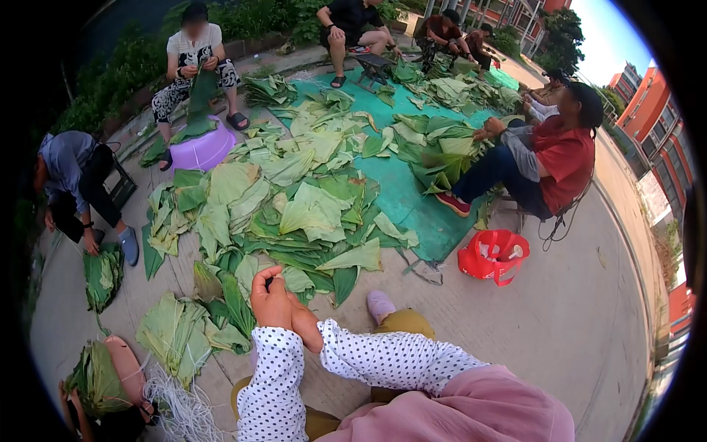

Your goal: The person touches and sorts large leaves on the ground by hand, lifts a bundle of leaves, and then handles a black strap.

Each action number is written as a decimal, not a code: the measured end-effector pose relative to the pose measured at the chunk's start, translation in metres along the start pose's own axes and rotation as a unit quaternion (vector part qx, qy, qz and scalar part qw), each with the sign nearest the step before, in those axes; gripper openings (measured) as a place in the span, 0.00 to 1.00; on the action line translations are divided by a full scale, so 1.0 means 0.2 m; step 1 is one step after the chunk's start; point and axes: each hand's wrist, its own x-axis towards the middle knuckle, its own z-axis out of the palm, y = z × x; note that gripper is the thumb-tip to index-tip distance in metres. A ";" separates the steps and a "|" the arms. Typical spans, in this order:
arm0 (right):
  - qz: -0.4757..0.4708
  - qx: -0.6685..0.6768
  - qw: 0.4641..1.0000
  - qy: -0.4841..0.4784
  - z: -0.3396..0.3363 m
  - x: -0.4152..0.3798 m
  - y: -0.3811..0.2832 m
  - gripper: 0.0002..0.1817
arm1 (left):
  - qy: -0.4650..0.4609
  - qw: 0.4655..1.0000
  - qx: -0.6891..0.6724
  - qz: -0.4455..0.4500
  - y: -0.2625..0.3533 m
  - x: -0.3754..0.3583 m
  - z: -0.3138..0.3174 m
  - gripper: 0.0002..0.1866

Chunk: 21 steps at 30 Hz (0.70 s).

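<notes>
My left hand [270,300] is raised in front of me, its fingers curled closed. A small dark spot shows by its fingertips, too small to name. Just behind and partly under it, my right hand [305,324] is closed, its fingers mostly hidden by the left. Whatever the two hold cannot be made out. Beyond them spreads a big heap of large green leaves [313,210], some folded and stacked. Left of my hands lies a smaller pile of pale green leaves [173,331] on the concrete.
White strings [180,412] lie at lower left, near a bundle of leaves [96,379]. A purple basin [202,151] stands before a seated person holding a leaf. A red bag [492,255] sits at right. Several people sit around the green tarp [416,202], handling leaves.
</notes>
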 end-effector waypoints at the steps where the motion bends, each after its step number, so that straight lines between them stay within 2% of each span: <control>1: 0.000 0.000 1.000 0.000 0.00 0.00 0.00 0.21 | 0.000 1.000 0.001 0.000 0.00 0.00 0.00 0.07; 6: -0.033 -0.049 0.998 -0.017 -0.04 0.04 0.05 0.21 | -0.001 1.000 0.000 -0.002 -0.01 0.00 0.00 0.07; 15: -0.024 0.001 1.000 -0.005 -0.03 0.04 0.05 0.19 | -0.003 1.000 -0.007 -0.010 0.01 0.00 0.00 0.07; 21: -0.021 -0.011 1.000 0.006 0.00 0.00 0.01 0.19 | -0.003 1.000 0.001 0.000 0.00 0.00 0.00 0.08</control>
